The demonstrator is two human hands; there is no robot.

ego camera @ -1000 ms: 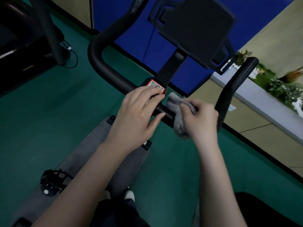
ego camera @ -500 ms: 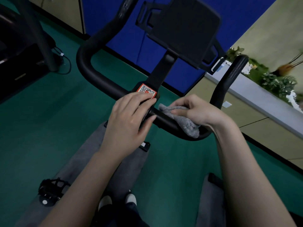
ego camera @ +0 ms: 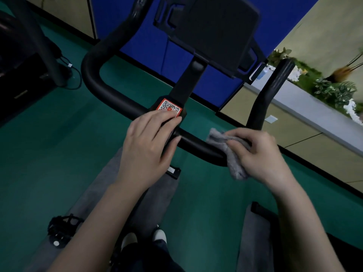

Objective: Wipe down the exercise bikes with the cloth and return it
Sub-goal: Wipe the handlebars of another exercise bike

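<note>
A black exercise bike handlebar [ego camera: 110, 99] curves across the middle of the head view, with a dark console screen [ego camera: 214, 30] above it. My left hand [ego camera: 149, 146] rests on the centre of the bar, fingers laid over the clamp beside an orange QR sticker [ego camera: 170, 107]. My right hand [ego camera: 259, 154] grips a grey cloth [ego camera: 233, 160] wrapped over the right part of the bar, just below the upright right grip [ego camera: 269, 91]. Part of the cloth hangs below the bar.
A grey floor mat [ego camera: 94, 203] lies under the bike on green flooring, with a black pedal [ego camera: 62, 226] at lower left. A second mat [ego camera: 253, 242] lies at lower right. Another machine [ego camera: 23, 61] stands at the left. A planter ledge [ego camera: 324, 114] runs along the right.
My right hand has slid the cloth along the bar, away from the centre clamp toward the right bend. My left hand has stayed on the clamp.
</note>
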